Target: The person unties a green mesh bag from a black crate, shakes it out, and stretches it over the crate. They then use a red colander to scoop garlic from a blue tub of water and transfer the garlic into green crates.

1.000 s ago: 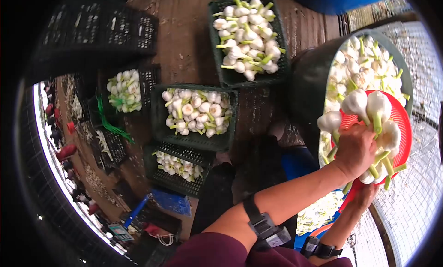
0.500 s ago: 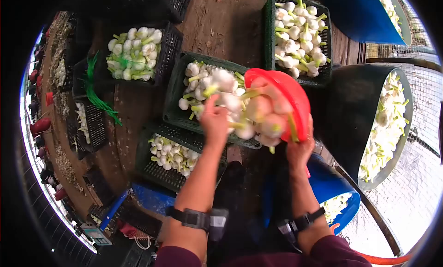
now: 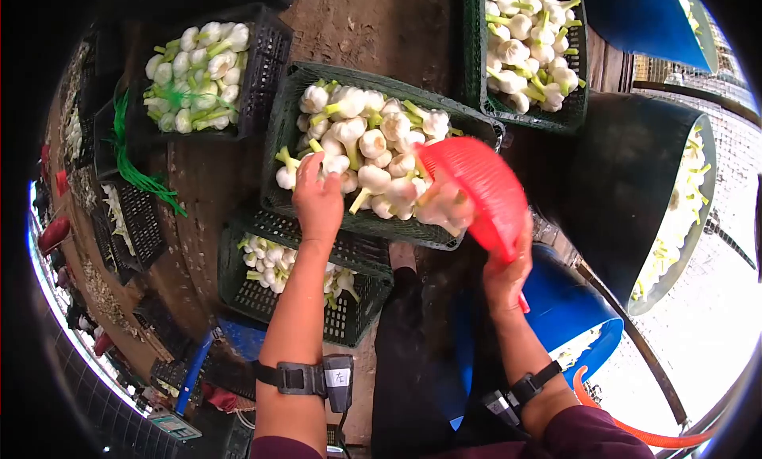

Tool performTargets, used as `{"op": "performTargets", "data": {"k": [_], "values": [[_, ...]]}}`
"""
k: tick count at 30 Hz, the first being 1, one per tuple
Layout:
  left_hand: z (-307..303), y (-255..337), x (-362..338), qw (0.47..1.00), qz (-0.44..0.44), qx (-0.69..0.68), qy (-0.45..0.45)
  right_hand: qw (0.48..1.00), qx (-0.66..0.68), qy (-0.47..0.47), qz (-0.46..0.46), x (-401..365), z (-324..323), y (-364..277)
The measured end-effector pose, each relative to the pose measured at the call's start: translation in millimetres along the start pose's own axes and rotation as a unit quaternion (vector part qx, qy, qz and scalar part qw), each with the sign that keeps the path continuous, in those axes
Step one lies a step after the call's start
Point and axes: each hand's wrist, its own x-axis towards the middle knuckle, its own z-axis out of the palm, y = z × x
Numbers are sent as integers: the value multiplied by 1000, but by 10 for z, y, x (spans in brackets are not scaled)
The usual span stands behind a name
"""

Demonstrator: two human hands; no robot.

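Since half a second ago the red scoop has tipped lower and most bulbs have spilled out. Clenched on the scoop's bottom edge, the right hand tilts it over the middle crate, where the garlic lies heaped. Beside it the left hand lies open on that heap. Other filled crates sit at 12, 10 and 7 o'clock on a brown, dirty floor. A dark tub stands at 3, with wire mesh beyond.
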Motion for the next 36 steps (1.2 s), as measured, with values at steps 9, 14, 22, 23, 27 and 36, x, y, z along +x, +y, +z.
{"op": "performTargets", "data": {"k": [9,14,22,23,27,36], "values": [[1335,258,793,910,141,327,-213,956,108,0,274,49,-399,388],[1829,222,991,798,59,529,-281,936,151,15,318,235,-710,580],[1783,275,753,724,106,571,-371,900,207,21,382,568,-785,516],[1803,271,734,726,127,572,-361,894,221,8,389,578,-808,496],[2046,121,738,730,119,608,-287,892,217,-10,397,655,-799,408],[1834,190,621,757,148,565,-293,876,252,-10,411,686,-762,327]]}}
